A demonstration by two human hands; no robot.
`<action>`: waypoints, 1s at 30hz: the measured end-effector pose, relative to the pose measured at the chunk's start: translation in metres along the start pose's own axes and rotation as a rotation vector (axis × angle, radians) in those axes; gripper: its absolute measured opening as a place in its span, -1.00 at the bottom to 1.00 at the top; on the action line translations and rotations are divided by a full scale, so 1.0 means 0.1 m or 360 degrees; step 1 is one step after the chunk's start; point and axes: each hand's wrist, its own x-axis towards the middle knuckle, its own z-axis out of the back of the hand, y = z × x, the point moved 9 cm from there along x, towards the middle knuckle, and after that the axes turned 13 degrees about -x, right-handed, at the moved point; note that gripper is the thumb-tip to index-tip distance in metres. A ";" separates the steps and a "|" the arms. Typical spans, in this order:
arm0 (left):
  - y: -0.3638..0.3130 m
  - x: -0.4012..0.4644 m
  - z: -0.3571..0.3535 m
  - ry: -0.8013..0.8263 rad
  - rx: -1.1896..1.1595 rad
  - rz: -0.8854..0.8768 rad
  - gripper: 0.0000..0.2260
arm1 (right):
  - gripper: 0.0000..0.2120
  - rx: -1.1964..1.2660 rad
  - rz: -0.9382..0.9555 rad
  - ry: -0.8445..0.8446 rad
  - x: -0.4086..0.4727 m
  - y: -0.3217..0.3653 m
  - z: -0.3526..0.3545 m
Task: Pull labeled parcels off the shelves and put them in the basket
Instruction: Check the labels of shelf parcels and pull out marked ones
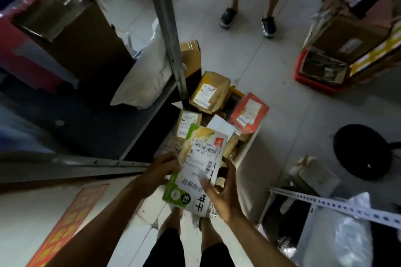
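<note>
A white and green labeled box [195, 171] with a barcode sticker hangs over the near end of the basket [247, 149] on the floor. My left hand [160, 169] grips its left edge. My right hand [221, 193] holds its right side, fingers spread along the box. The basket holds several labeled parcels, among them a brown wrapped one [209, 93], a red one [249, 112] and a small brown box [187, 123].
A metal shelf unit [171, 50] with a large carton [71, 34] and a white bag [147, 76] stands to the left. Another person's legs [249, 2] are ahead. A red crate [319, 71], a black stool [362, 151] and a perforated rail [338, 204] lie to the right.
</note>
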 end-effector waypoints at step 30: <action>0.88 2.06 1.92 -0.0400 0.0233 0.0117 -0.56 | -0.03 -0.0256 -0.0474 0.0054 1.50 -1.82 -1.87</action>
